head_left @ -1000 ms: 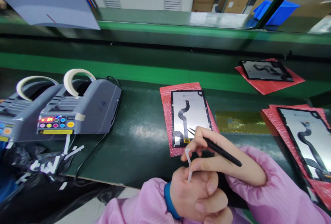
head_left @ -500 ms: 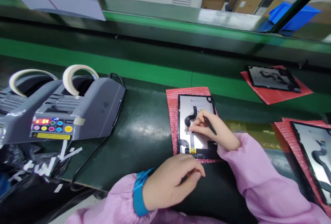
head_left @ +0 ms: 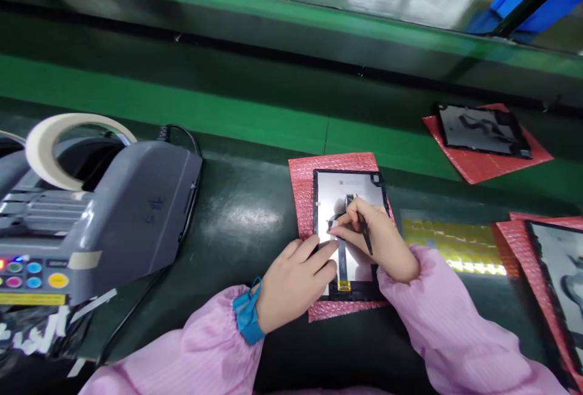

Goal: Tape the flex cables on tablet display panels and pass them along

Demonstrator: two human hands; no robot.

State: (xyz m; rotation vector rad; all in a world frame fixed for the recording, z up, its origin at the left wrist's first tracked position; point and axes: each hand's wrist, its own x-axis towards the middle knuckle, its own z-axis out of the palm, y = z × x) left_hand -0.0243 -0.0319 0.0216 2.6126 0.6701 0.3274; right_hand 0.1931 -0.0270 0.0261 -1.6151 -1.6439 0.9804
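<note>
Panel (head_left: 328,193) on bubble wrap (head_left: 302,199), blue bin (head_left: 535,3), contents unclear

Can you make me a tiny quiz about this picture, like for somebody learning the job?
1. True or false: the flat, silver, black-framed panel below the right hand's grip lies on a red bubble-wrap sheet.

2. Which of these is in that grip?
A) a blue plastic bin
B) a slim black stick-like tool
C) a round cream tape roll

3. As the person sees it, on which side of the panel does the bulky grey tape dispenser stand?

Key: 1. True. 2. B. 3. On the left.
</note>
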